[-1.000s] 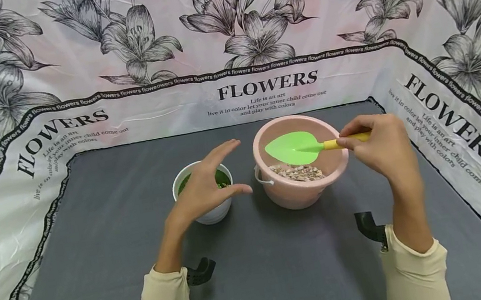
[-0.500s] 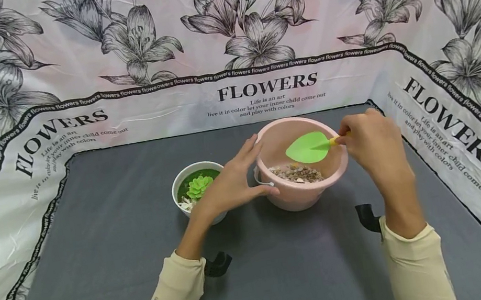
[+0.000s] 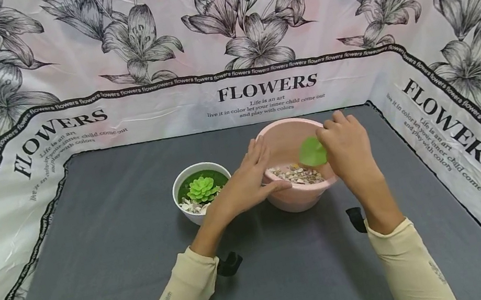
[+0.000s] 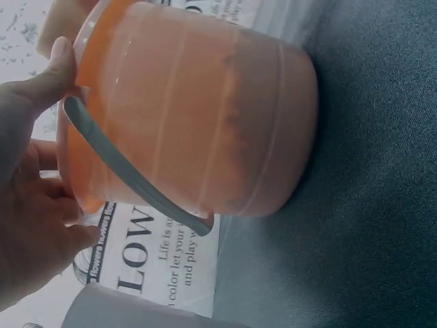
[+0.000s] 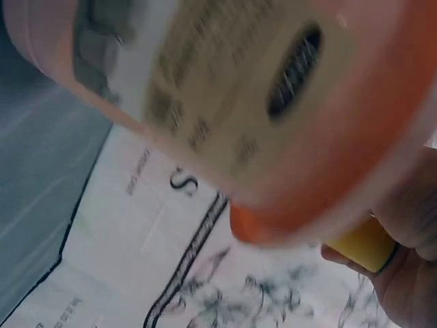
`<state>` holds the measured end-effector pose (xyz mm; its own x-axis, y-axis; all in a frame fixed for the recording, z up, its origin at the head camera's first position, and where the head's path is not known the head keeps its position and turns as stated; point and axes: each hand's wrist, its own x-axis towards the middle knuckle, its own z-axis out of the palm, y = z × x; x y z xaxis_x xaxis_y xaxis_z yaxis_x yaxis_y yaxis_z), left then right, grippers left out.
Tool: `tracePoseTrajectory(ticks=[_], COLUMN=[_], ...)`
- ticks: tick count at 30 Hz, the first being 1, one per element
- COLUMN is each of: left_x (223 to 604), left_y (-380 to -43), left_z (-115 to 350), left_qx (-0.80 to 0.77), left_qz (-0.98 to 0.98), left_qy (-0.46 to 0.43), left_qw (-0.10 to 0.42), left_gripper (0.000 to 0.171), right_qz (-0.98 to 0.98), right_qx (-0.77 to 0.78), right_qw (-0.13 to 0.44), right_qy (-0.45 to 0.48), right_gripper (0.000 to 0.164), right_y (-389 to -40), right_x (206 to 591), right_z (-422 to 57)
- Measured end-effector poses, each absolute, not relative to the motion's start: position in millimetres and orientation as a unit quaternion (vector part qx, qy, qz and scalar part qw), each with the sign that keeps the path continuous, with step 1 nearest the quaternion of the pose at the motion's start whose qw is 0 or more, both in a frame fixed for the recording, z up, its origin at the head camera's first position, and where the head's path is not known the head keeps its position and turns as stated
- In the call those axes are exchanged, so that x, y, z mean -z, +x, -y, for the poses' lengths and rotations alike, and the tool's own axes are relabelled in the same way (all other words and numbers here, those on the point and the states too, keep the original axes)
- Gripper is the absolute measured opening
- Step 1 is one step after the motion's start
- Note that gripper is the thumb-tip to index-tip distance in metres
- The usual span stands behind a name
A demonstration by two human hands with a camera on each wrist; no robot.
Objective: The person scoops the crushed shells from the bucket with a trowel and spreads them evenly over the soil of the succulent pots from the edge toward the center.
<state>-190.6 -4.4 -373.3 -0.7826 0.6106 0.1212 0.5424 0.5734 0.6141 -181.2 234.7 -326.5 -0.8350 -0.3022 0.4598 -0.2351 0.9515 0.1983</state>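
A pink bucket [image 3: 299, 201] with several small pebbles [image 3: 299, 173] at its bottom stands on the grey table. My left hand [image 3: 248, 183] holds the near left part of its rim, with the thumb [image 4: 58, 72] and fingers on the rim in the left wrist view. Above the bucket's right rim, my right hand [image 3: 347, 148] grips a garden trowel [image 3: 312, 151]. Its green blade points down into the bucket, over the pebbles. In the right wrist view the yellow handle [image 5: 365, 244] shows between my fingers; the hand hides it in the head view.
Left of the bucket stands a white pot [image 3: 187, 217] holding a green succulent [image 3: 202, 190] and pale stones; my left forearm passes close to it. The bucket's grey handle [image 4: 136, 178] hangs at its side. A flower-printed cloth [image 3: 143, 113] encloses the table's back and sides.
My left hand has moved right, from over the white pot onto the bucket's rim. My right hand has moved left, and the trowel has tipped from flat to blade-down inside the bucket.
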Motion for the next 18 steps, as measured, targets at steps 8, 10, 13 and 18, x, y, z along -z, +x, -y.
tracePoseTrajectory(ticks=[8, 10, 13, 18], left_x=[375, 375, 376, 376], left_y=[-189, -189, -189, -189], left_z=[6, 6, 6, 5], left_qx=[-0.304, -0.3, -0.303, -0.309], left_qz=[-0.893, -0.892, -0.89, -0.887], left_qy=[0.329, 0.335, 0.339, 0.341], left_qw=[0.037, 0.036, 0.037, 0.028], left_gripper=[0.101, 0.1, 0.098, 0.097], right_qz=[0.971, 0.975, 0.979, 0.981], right_qx=[0.088, 0.077, 0.074, 0.095], right_qw=[0.204, 0.189, 0.171, 0.153], right_qy=[0.094, 0.082, 0.085, 0.074], right_gripper=[0.016, 0.018, 0.022, 0.019], right_y=[-183, -182, -183, -181], right_x=[349, 351, 350, 344], right_z=[-224, -226, -227, -224])
